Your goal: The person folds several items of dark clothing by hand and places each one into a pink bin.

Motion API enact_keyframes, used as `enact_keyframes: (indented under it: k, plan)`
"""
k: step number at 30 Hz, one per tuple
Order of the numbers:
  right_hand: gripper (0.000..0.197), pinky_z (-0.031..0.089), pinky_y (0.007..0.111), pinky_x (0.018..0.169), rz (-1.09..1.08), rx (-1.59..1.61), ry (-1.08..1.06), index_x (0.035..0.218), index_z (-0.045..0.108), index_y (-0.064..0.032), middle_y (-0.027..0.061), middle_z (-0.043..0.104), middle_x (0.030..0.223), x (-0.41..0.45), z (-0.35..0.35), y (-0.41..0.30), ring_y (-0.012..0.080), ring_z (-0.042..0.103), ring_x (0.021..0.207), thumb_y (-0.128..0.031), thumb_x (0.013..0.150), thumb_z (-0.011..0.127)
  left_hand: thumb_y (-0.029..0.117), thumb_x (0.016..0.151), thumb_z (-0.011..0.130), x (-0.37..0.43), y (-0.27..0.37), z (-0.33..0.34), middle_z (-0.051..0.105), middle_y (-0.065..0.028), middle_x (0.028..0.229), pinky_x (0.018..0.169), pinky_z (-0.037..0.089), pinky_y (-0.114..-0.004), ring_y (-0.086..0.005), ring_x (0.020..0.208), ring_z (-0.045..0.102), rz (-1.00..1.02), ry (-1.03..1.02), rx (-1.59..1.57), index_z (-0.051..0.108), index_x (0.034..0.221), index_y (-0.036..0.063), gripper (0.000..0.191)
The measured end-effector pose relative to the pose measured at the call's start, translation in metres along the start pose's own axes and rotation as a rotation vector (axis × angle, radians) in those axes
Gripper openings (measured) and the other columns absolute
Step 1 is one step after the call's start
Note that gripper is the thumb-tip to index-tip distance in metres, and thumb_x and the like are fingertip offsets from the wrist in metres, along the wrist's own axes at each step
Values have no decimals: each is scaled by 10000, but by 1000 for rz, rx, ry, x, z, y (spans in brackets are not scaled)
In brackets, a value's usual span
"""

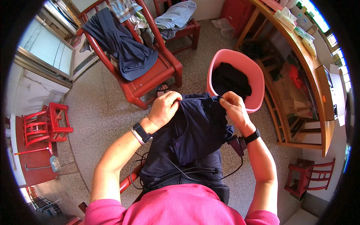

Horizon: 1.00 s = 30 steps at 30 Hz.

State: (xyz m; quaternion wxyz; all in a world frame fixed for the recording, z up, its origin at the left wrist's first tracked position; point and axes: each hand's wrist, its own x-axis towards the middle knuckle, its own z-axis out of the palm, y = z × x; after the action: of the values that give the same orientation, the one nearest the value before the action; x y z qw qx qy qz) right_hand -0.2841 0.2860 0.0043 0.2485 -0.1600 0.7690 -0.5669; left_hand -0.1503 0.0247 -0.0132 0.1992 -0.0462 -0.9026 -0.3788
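A dark navy buttoned garment (194,126) lies spread over my lap, its upper edge lifted between both hands. My left hand (166,108) pinches that edge at the upper left, fingers curled over the cloth. At the upper right, my right hand (233,105) grips a gathered, ruffled part between thumb and fingers. Both wrists wear black straps, and a dark device sits beside the right one. Thin black cables run across my lap below the garment. Just beyond my right hand stands a pink plastic bin (257,84) with black cloth (230,80) inside.
A red wooden chair (152,81) ahead on the left carries dark clothing (129,56); another behind it holds folded light-blue cloth (175,17). A long wooden table (306,62) stands at the right. Small red chairs (57,121) are at far left, and a dustpan (54,163) lies below them.
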Motion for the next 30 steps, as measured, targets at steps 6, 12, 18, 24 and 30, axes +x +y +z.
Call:
enact_keyframes:
  k: [6,12,18,24,30]
  plan:
    - [136,425,246,612,78,-17,49,890,617,-21,-32,560,766,4,2,22,63,505,714,-124,933,696,-3,837,653,3,-5,8,686,-132,893,783,542,-352,-270,876,695,-172,-45,-110,629,951,5,117]
    - [86,513,327,627,-233,-274,79,893,685,1,140,682,748,-39,16,-20,225,656,652,-80,868,697,-14,837,650,4,2,4,673,-134,857,743,541,-360,-283,832,692,-128,-4,-129,601,931,2,107]
    - [298,531,450,688,-181,-501,-78,891,704,15,250,681,807,-32,36,-36,419,679,774,-265,945,618,-33,839,656,6,8,3,688,-122,893,771,545,-339,-243,854,700,-84,57,-107,626,954,11,127]
    - [478,442,318,613,238,-370,-306,875,695,31,3,632,722,-6,42,-41,103,564,690,-417,1006,593,-47,831,665,5,9,2,666,-128,879,759,544,-377,-311,851,686,-70,82,-124,600,951,18,151]
    - [432,494,306,876,310,-16,-180,1258,610,8,90,698,1010,-17,46,-40,178,642,949,-279,945,691,-50,846,658,3,12,2,677,-123,897,770,546,-357,-281,862,694,-69,94,-130,613,973,15,150]
